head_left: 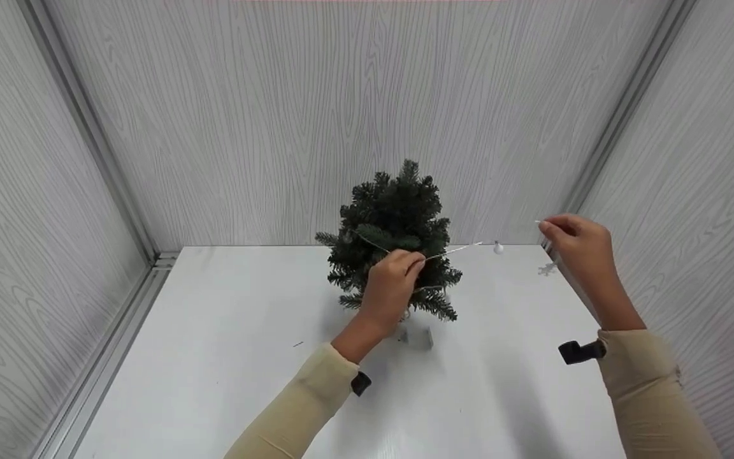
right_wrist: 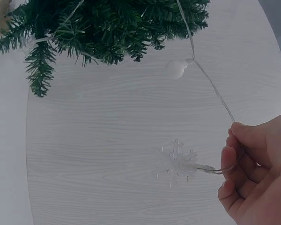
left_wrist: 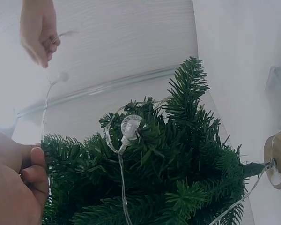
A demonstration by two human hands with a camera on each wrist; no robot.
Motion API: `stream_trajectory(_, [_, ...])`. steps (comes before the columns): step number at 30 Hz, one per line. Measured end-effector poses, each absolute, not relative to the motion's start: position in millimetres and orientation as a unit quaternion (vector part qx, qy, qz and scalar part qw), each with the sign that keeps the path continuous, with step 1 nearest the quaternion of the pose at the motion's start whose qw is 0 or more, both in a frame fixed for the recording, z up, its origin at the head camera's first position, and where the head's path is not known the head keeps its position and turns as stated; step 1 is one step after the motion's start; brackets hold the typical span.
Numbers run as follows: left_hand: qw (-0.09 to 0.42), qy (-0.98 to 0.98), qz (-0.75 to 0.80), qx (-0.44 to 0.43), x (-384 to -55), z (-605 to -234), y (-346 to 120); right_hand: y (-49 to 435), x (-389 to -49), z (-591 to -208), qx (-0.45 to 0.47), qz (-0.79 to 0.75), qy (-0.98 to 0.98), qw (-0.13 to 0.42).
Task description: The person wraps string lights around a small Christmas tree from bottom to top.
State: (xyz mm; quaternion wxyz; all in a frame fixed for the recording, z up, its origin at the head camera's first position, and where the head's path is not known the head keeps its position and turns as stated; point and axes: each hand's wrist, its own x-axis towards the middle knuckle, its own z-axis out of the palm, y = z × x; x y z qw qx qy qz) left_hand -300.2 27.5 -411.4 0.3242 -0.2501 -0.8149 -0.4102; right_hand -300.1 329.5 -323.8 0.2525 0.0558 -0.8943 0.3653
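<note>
A small artificial Christmas tree [head_left: 399, 210] stands upright on the white table, its round wooden base [left_wrist: 278, 157] showing in the left wrist view. Thin clear string lights [head_left: 459, 249] loop over its branches, and one round bulb [left_wrist: 131, 125] sits among the needles. At the tree's front, my left hand [head_left: 391, 284] pinches the wire. Out to the right, my right hand [head_left: 580, 245] holds the same wire between thumb and fingers. Another round bulb [head_left: 498, 248] hangs on the stretch between both hands. From the right hand a clear snowflake light [right_wrist: 177, 164] dangles.
A pale small box [head_left: 419, 338] lies on the table [head_left: 233, 382] in front of the tree. Left of it is a thin dark sliver [head_left: 298, 344]. Wood-grain panels [head_left: 278, 127] enclose the table at the back and both sides.
</note>
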Motion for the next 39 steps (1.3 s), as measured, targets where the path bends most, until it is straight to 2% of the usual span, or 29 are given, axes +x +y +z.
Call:
stream_trajectory(8, [0.337, -0.821, -0.397, -0.232, -303.3, -412.3, 30.1, 290.7, -327.9, -306.3, 0.07, 0.382, -0.881, 0.271])
stream_trajectory(20, [0.372, -0.818, -0.373, -0.233, -303.7, -414.6, 31.8, 232.3, -363.6, -290.7, 0.069, 0.449, -0.852, 0.26])
stream_trajectory(28, [0.371, -0.814, -0.383, -0.231, -304.2, -414.1, 40.4, 204.3, -374.3, -276.5, 0.068, 0.453, -0.857, 0.236])
stream_trajectory(39, [0.367, -0.816, -0.382, -0.232, -301.5, -412.6, 48.9, 189.6, -379.8, -267.7, 0.07, 0.411, -0.882, 0.22])
